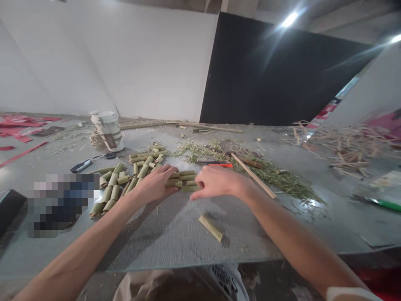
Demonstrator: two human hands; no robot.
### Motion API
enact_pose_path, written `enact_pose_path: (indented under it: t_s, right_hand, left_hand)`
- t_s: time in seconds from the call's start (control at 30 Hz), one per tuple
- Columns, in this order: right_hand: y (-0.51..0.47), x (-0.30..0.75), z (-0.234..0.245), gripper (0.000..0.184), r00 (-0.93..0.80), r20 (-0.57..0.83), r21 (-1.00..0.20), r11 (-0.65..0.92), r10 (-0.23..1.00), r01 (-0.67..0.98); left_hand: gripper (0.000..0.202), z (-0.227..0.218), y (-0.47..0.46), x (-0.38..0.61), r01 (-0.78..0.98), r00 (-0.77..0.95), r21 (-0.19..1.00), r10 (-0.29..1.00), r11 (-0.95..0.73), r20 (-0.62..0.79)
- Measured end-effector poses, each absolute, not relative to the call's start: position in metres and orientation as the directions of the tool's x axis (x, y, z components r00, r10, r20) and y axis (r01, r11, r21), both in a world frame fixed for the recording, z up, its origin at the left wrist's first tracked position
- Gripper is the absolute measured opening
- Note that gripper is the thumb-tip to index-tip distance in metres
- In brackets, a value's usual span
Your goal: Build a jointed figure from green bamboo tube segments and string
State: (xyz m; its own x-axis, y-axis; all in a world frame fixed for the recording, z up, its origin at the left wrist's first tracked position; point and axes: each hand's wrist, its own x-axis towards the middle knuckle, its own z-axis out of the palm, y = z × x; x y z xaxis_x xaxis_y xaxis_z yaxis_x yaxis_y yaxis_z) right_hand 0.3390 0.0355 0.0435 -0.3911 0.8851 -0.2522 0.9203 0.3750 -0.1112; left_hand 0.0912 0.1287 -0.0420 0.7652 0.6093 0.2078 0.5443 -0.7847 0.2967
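Note:
Both my hands press from either side on a small row of short green bamboo pieces (184, 180) lying on the grey table (175, 234). My left hand (156, 184) has its fingers curled over the row's left end. My right hand (216, 180) cups the right end, fingers bent against the pieces. A larger pile of cut bamboo pieces (119, 184) spreads to the left of my left hand. One loose bamboo piece (211, 228) lies nearer to me, below my right hand.
A white bucket (108, 129) stands at the back left. An orange-handled cutter (216, 164), a long stick (253, 175) and green bamboo trimmings (269, 171) lie behind my right hand. Split sticks (347, 146) pile at the right. A black-handled tool (81, 166) lies at the left.

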Motion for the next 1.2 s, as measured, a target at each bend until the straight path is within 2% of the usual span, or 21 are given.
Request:
enact_pose_path:
  t_s: [0.1,0.17,0.23,0.33,0.5,0.57,0.77,0.87,0.97,1.07,1.13,1.2]
  right_hand:
    - [0.02,0.328,0.049,0.068,-0.358,-0.546,-0.134,0.343,0.758,0.93]
    - [0.013,0.321,0.047,0.059,-0.353,-0.612,-0.098,0.376,0.707,0.922]
    - [0.01,0.316,0.041,0.047,-0.398,-0.57,-0.076,0.437,0.719,0.896]
    - [0.014,0.315,0.028,0.038,-0.48,-0.387,-0.038,0.507,0.787,0.861]
    - [0.026,0.325,0.006,0.04,-0.513,0.028,0.098,0.509,0.858,0.855]
    - [0.03,0.329,0.001,0.041,-0.507,0.125,0.111,0.496,0.853,0.861]
    - [0.044,0.333,-0.009,0.05,-0.471,0.117,0.059,0.468,0.874,0.882]
    - [0.05,0.332,-0.016,0.055,-0.472,0.18,0.069,0.467,0.863,0.881]
    - [0.055,0.336,-0.02,0.059,-0.451,0.213,-0.004,0.463,0.867,0.887]
    - [0.062,0.346,-0.021,0.071,-0.437,0.138,-0.142,0.455,0.889,0.879]
    - [0.067,0.353,-0.021,0.087,-0.442,0.051,-0.215,0.442,0.895,0.871]
    - [0.072,0.359,-0.022,0.102,-0.445,0.007,-0.24,0.433,0.896,0.869]
  left_hand:
    - [0.052,-0.042,0.128,0.093,0.553,0.759,0.301,0.619,-0.776,0.2]
    - [0.051,-0.041,0.127,0.094,0.552,0.763,0.304,0.617,-0.776,0.19]
    - [0.051,-0.04,0.125,0.095,0.549,0.767,0.304,0.614,-0.778,0.185]
    - [0.052,-0.038,0.123,0.096,0.544,0.771,0.304,0.609,-0.782,0.188]
    - [0.058,-0.037,0.121,0.095,0.512,0.792,0.301,0.578,-0.804,0.198]
    - [0.063,-0.036,0.121,0.096,0.506,0.798,0.299,0.571,-0.809,0.192]
    - [0.065,-0.037,0.117,0.103,0.517,0.794,0.291,0.578,-0.805,0.19]
    - [0.062,-0.04,0.112,0.106,0.538,0.778,0.278,0.596,-0.795,0.199]
    - [0.059,-0.034,0.117,0.106,0.547,0.768,0.273,0.604,-0.792,0.214]
    - [0.052,-0.014,0.152,0.101,0.605,0.7,0.275,0.664,-0.747,0.265]
    - [0.043,0.004,0.191,0.096,0.699,0.598,0.27,0.749,-0.662,0.287]
    - [0.035,0.017,0.234,0.091,0.779,0.52,0.25,0.815,-0.575,0.254]
